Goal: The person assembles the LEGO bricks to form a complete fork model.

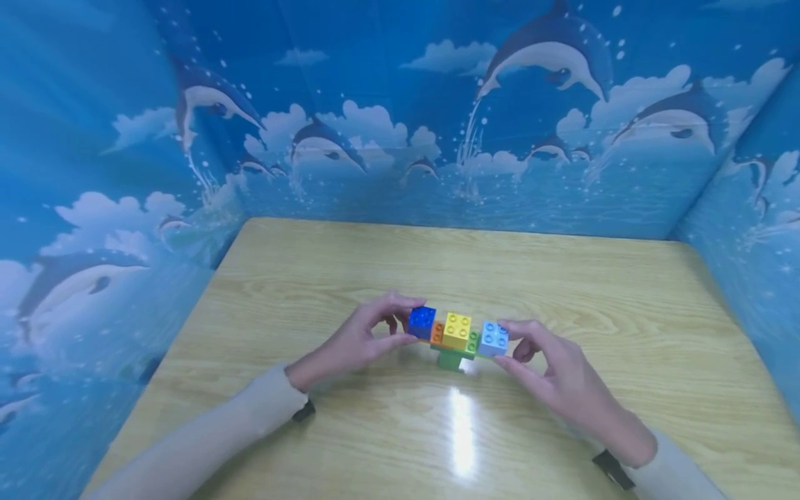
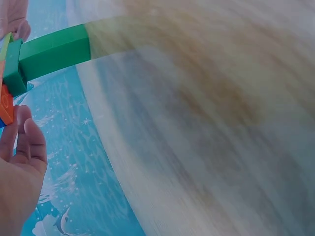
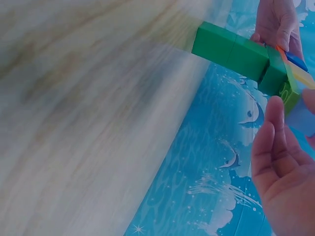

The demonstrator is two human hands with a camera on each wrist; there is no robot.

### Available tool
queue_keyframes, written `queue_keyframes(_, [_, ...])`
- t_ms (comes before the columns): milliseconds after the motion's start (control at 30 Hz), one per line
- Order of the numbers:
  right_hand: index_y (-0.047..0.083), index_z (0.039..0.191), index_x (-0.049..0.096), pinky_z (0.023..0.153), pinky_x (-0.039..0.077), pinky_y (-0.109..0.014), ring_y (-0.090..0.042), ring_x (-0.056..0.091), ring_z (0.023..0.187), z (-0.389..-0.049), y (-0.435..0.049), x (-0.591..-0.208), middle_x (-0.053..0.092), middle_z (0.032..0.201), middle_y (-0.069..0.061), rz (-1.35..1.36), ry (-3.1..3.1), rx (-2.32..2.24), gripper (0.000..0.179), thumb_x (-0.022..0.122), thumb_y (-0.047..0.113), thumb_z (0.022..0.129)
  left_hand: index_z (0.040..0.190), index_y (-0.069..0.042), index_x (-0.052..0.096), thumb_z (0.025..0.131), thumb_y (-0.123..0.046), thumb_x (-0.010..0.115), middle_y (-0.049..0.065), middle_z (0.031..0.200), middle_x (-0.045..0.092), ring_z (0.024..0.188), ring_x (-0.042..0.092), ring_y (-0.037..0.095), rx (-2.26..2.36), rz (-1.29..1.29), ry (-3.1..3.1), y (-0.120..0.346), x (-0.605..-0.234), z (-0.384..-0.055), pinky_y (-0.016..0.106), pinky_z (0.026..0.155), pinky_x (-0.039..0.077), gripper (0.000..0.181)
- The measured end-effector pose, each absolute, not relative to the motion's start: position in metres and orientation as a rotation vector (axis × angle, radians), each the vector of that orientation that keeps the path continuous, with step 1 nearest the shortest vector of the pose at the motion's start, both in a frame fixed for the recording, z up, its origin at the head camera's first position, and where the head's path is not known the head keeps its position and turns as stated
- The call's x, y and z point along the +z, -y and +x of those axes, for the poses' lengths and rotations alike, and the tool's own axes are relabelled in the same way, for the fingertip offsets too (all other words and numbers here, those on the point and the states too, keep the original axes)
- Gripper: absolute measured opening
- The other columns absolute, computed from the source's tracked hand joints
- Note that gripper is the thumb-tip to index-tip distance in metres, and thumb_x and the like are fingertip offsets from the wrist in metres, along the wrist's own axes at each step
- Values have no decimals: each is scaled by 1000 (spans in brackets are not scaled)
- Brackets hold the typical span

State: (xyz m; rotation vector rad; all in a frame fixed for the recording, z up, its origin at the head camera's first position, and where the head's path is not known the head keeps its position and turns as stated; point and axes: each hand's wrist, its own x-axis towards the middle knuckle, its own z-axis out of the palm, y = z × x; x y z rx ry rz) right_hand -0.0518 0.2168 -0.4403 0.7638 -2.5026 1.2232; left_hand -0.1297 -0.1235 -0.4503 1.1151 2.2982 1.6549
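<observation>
Between the two hands stands a structure of toy building bricks. Its green column (image 2: 55, 51) meets the table at its foot, with a wider green brick (image 3: 273, 73) on top. Across that lie an orange brick (image 2: 6, 104) and a lime green brick (image 3: 290, 93). The top row has a dark blue brick (image 1: 421, 323) at left, a yellow brick (image 1: 457, 330) in the middle and a light blue brick (image 1: 494, 338) at right. My left hand (image 1: 375, 330) pinches the dark blue end between thumb and fingers. At the opposite end, my right hand (image 1: 559, 368) pinches the light blue brick.
The wooden table (image 1: 350, 257) has a bright light reflection in front of the bricks. Blue walls with printed dolphins (image 1: 387, 187) enclose its back and sides. Dark wrist straps (image 1: 612, 469) show at both sleeves.
</observation>
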Motion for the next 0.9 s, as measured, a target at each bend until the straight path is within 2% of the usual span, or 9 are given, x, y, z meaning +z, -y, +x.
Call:
queue_keyframes(67, [10,140,64,45,44,-16,-6,64,78,-51,-217,-442,76,102,1,777,2495,1200,59,87,-4,86,144,-3,63,91,8,83,10,131,71,97,71,26,1667,1167,-2299,123,-453,-130,43,76,62,58])
queue_keyframes(167, [10,140,64,46,42,-15,-5,63,78,-51,-218,-443,76,103,1,790,2490,1176,60,87,-4,86,144,0,62,90,10,83,13,133,71,94,71,29,1674,1212,-2306,123,-455,-129,42,74,62,58])
queue_keyframes(267, [8,141,62,49,44,-15,-5,63,78,-52,-218,-443,74,103,1,815,2475,1156,60,86,-4,86,144,-2,62,89,10,83,13,134,71,93,71,30,1667,1227,-2325,122,-456,-129,42,73,62,60])
queue_keyframes(433, [6,143,60,59,50,-14,-5,63,79,-54,-217,-445,71,98,6,859,2450,1110,61,84,-2,87,145,-5,61,85,9,89,11,136,71,98,70,24,1581,1293,-2447,122,-455,-126,48,73,62,68])
queue_keyframes(567, [6,147,57,67,56,-19,-5,64,83,-54,-216,-446,70,104,6,873,2439,1078,64,81,0,89,146,-6,61,82,5,93,10,126,73,98,70,27,1482,1421,-2578,122,-455,-124,45,73,63,73])
queue_keyframes(733, [8,153,55,67,56,-22,-8,64,88,-56,-214,-446,69,107,4,867,2444,1097,60,74,-1,96,152,-7,58,84,0,94,7,122,71,100,68,23,1423,1471,-2666,121,-454,-123,41,75,62,78])
queue_keyframes(900, [13,157,50,70,58,-27,-12,65,90,-60,-214,-443,68,107,5,834,2504,1281,56,66,-2,105,152,-8,59,87,2,90,6,122,72,101,66,20,1431,1396,-2668,117,-451,-125,43,77,62,73])
